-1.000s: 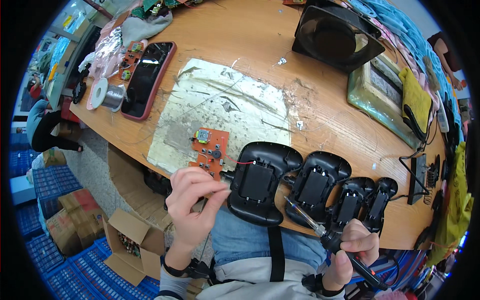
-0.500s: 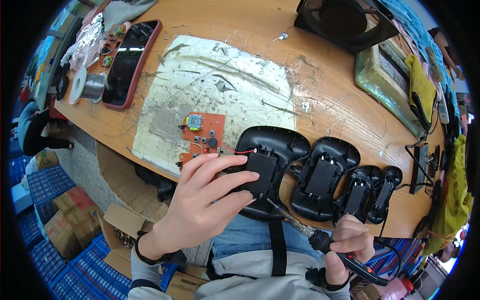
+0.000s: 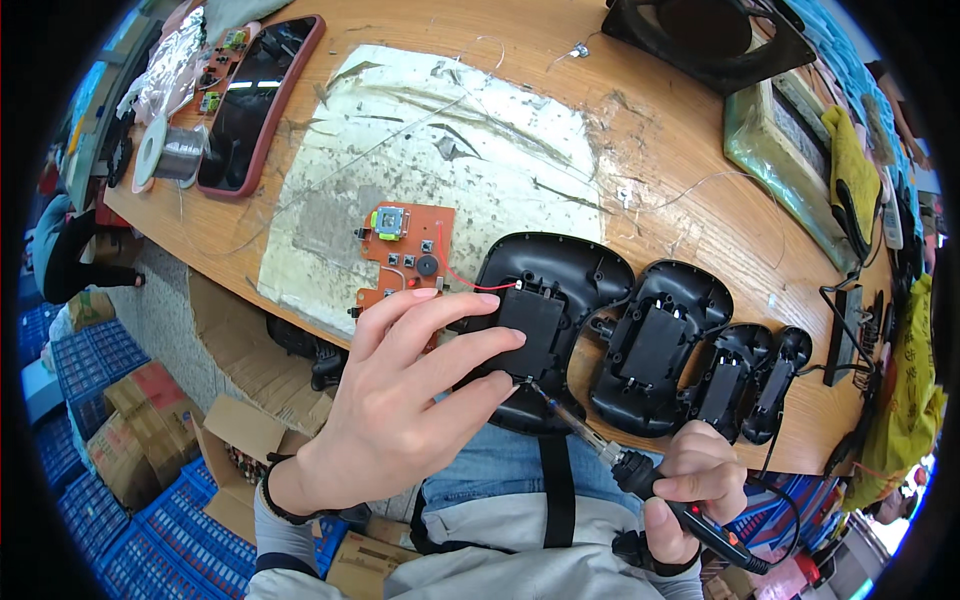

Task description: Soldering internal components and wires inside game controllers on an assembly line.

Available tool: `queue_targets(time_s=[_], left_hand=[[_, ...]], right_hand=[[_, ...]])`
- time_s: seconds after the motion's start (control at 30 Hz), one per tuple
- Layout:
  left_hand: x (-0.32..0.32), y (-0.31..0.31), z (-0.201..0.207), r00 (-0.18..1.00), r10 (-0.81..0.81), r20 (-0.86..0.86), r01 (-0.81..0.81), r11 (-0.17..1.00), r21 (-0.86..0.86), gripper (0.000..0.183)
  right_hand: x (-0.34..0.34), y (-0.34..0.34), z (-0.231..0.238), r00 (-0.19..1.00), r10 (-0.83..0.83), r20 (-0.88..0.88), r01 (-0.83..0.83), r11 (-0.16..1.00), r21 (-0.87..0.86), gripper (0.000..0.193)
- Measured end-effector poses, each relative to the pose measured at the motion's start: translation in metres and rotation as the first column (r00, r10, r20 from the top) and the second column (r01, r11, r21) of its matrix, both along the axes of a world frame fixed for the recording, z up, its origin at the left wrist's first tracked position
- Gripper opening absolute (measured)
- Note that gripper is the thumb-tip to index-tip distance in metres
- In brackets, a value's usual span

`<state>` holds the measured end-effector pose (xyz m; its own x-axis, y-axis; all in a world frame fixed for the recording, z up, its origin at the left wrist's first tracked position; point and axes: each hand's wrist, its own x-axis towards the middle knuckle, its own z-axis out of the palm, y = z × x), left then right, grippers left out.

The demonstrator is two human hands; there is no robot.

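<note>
My right hand grips a soldering iron by its dark handle. Its tip is at or very near the lower metal terminal of a black plastic housing, the largest in a row. My left hand lies across the housing's left side with fingers spread, fingertips on the rectangular battery box; its thumb is hidden, so I cannot tell whether it pinches a wire. An orange circuit board lies beyond that hand, partly covered. A red wire joins it to the upper terminal.
Smaller black housings stand in line to the right. A phone and solder spool lie far left. A black fan, yellow glove and iron's cable are at right. Cardboard boxes sit below the table's left edge.
The view has shifted slightly, so the table things sit a little higher in it. The iron's tip is slightly closer to the lower terminal. Both hands keep nearly the same pose.
</note>
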<state>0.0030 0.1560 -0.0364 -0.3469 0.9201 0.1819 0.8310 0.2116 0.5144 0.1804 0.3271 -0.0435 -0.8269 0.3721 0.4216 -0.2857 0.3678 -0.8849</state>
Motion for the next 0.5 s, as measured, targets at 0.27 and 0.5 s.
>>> queue_targets(time_s=[0.27, 0.5], left_hand=[[0.0005, 0.0023, 0.0042, 1.0, -0.001, -0.023, 0.0, 0.999, -0.037, 0.008], [0.001, 0.0015, 0.0051, 1.0, 0.006, -0.023, -0.007, 0.999, -0.044, 0.009]], right_hand=[[-0.0005, -0.0015, -0.0014, 1.0, -0.019, 0.006, 0.019, 1.0, -0.003, 0.019], [-0.0021, -0.0038, -0.0004, 1.0, -0.022, 0.004, 0.022, 1.0, 0.008, 0.019]])
